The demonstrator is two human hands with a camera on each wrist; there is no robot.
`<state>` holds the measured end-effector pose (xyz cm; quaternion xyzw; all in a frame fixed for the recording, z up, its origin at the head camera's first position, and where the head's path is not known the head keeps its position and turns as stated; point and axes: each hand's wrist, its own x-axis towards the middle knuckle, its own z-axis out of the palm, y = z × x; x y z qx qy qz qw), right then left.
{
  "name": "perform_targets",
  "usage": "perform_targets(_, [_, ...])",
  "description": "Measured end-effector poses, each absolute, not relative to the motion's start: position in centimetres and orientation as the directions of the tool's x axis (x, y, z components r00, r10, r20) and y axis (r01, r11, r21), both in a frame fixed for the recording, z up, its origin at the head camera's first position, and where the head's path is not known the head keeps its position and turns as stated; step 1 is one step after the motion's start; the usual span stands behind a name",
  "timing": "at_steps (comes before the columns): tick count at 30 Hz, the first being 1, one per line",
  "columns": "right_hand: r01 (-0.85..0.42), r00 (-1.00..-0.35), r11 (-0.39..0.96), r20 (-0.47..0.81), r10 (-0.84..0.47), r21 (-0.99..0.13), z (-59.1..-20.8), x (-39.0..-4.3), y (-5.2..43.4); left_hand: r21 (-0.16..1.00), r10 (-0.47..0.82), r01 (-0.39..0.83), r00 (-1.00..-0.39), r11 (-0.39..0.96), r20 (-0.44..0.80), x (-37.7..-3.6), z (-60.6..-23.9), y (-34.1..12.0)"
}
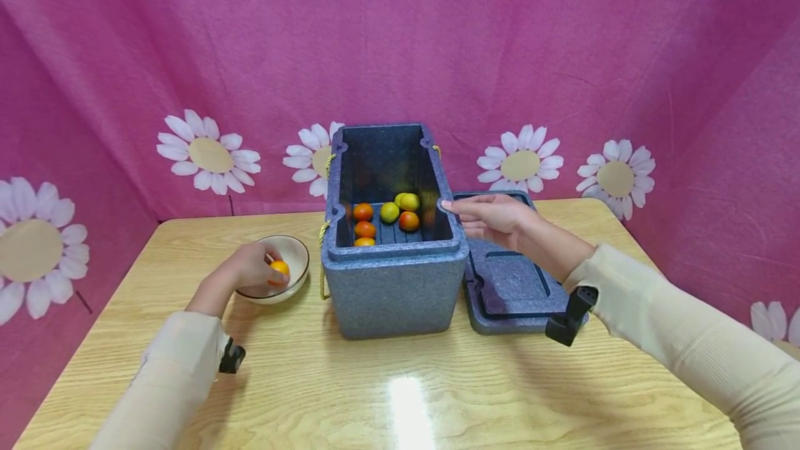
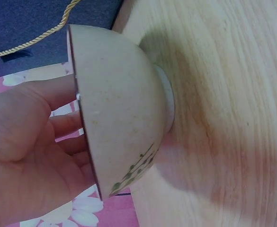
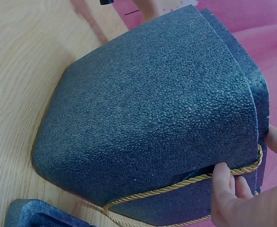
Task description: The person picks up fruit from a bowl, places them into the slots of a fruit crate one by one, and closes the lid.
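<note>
The left hand (image 1: 246,269) is inside the bowl (image 1: 300,250) and its fingers are closed around one orange fruit (image 1: 279,268), which lies in the bowl. In the left wrist view the fingers (image 2: 62,124) reach over the rim of the bowl (image 2: 121,118), and the bowl stands on the table (image 2: 233,94).

Just to the right of this hand stands the blue foam box (image 1: 394,283), open at the top. Several fruits (image 1: 389,212) lie on its bottom, some orange-red and some yellow-green. A yellow cord (image 1: 323,255) hangs on the box side nearest to the left hand.

The right hand (image 1: 494,219) is at the right upper edge of the box, with fingers almost straight and relaxed; the fingertips (image 3: 222,171) touch the rim by the cord (image 3: 185,182). It holds nothing. Under this hand and wrist the box lid (image 1: 512,290) lies flat on the table (image 1: 400,380), close beside the box.
</note>
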<state>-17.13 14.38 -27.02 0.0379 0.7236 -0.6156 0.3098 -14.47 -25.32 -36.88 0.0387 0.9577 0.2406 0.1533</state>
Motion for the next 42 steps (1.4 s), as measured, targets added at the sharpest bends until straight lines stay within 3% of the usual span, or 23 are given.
perform_targets(29, [0.429, -0.806, 0.246, -0.492, -0.33, -0.869, -27.0, -16.9, 14.4, 0.483, 0.189, 0.018, -0.932, 0.876, -0.309, -13.7, -33.3, -25.7])
perform_targets(42, [0.432, -0.806, 0.238, -0.491, -0.331, -0.87, -27.1, -17.0, 14.5, 0.509, 0.214, 0.073, -0.95, 0.857, -0.226, -13.8, -31.5, -24.8])
